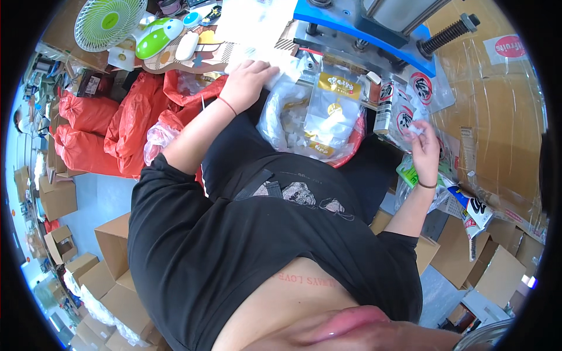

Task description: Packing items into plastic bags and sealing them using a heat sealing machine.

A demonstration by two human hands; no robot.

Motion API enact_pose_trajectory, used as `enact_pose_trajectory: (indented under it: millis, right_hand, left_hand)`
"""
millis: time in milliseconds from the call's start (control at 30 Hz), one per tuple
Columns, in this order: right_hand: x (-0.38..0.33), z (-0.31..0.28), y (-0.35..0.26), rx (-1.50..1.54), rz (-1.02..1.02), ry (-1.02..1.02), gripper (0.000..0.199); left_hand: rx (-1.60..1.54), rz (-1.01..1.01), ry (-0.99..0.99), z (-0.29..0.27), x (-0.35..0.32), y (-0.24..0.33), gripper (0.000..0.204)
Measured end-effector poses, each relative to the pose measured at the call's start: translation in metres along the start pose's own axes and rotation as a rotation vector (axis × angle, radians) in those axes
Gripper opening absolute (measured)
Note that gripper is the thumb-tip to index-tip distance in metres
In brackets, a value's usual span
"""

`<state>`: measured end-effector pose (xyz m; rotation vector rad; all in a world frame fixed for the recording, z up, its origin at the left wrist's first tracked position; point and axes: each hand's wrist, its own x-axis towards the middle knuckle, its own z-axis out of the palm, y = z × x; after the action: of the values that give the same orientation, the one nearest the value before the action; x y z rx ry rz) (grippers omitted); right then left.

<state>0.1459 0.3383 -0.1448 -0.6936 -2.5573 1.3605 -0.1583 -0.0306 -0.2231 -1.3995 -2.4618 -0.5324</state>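
My left hand (250, 82) lies with outstretched fingers on a white, glossy sheet or bag (285, 65) at the table's near edge; its thumb is hidden. To the right, my right hand (425, 149) pinches a small white scrap (417, 128), close by clear printed plastic bags (405, 117). Between the hands, a clear plastic bag with gold print (332, 108) rests over a lined red container (356, 139). Small white scraps (293, 120) lie inside that container.
A machine with a blue plate (351, 22) and a spring rod stands ahead. At the far left are a green fan (110, 22) and a white mouse (187, 47). Red bags (88, 114) fill the left side; a large taped carton (497, 117) stands at right.
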Motion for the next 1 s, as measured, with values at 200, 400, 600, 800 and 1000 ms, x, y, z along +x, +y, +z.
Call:
enact_pose_trajectory:
  millis: [200, 400, 600, 800, 1000]
  right_hand:
    - [0.016, 0.055, -0.054, 0.313, -0.286, -0.077, 0.015]
    - [0.044, 0.082, -0.101, 0.358, -0.298, -0.105, 0.012]
    - [0.045, 0.070, -0.073, 0.196, -0.330, -0.190, 0.019]
    - [0.061, 0.044, -0.045, -0.202, -0.445, 0.015, 0.030]
    - [0.065, 0.045, 0.012, -0.582, -0.694, 0.211, 0.031]
  left_hand:
    - [-1.019, -0.410, -0.086, -0.006, 0.002, 0.055, 0.024]
    - [-1.142, -0.340, -0.299, -0.012, 0.014, 0.120, 0.026]
    - [-1.648, -0.539, -0.454, -0.007, 0.011, 0.155, 0.026]
    - [-1.885, -0.606, -0.641, 0.005, 0.013, 0.161, 0.022]
    - [-1.880, -0.750, -0.550, 0.018, 0.052, 0.118, 0.023]
